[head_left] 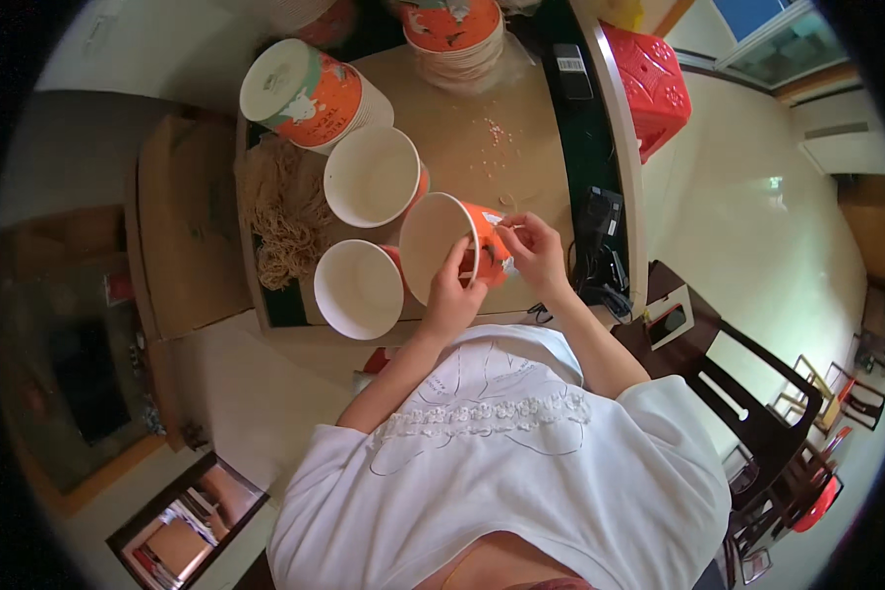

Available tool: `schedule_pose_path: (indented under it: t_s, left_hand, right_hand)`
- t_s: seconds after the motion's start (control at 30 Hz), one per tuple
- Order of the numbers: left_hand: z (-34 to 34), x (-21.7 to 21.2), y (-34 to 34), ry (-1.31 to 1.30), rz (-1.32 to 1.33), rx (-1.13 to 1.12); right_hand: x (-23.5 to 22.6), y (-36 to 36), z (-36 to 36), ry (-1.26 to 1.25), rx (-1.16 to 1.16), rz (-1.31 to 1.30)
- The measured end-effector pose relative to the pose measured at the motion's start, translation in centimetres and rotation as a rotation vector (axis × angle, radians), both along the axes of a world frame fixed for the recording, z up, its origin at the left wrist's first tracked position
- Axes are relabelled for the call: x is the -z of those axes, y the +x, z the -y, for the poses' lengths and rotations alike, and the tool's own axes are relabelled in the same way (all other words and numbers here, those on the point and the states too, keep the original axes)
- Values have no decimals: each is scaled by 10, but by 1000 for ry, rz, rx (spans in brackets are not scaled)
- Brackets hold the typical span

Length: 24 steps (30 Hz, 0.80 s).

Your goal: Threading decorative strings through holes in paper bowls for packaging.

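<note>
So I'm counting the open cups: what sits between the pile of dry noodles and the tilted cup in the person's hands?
In the head view, two empty orange paper cups stand between the dry noodles and the tilted cup held by both hands.

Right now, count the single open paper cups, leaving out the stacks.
3: one orange paper cup tilted in the left hand, two white-lined cups standing left of it, upper and lower. Others may hide among the stacks.

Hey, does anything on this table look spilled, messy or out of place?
Yes. Small pale bits lie scattered loose on the tabletop beyond the hands, like a spill. A heap of noodles sits bare at the table's left edge. The left hand holds a cup tipped sideways.
</note>
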State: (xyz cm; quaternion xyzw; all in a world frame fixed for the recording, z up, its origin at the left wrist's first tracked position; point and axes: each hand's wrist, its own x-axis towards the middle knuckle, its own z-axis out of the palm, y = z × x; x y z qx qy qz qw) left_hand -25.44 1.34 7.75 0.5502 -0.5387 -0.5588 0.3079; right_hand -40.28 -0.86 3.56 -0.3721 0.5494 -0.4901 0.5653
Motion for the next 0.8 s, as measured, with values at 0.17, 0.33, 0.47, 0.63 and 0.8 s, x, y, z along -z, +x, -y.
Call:
schedule_pose_path:
  t_s: [0.17,0.33,0.47,0.63,0.8]
  left_hand:
    - [-1,-6,9,-8,-29,20]
    - [-4,0,10,15,-104,0]
    - [-6,1,9,-60,-56,-8]
    - [-4,-1,8,-29,-69,21]
    - [-5,-9,-3,-28,-206,-160]
  right_hand:
    - [-4,5,-5,-15,-142,-36]
    - [-9,8,-7,-95,-100,15]
    - [-6,7,-8,-151,-97,-67]
    - [-13,3,-7,-180,-131,-170]
    - [-11,0,-5,-164,-147,-119]
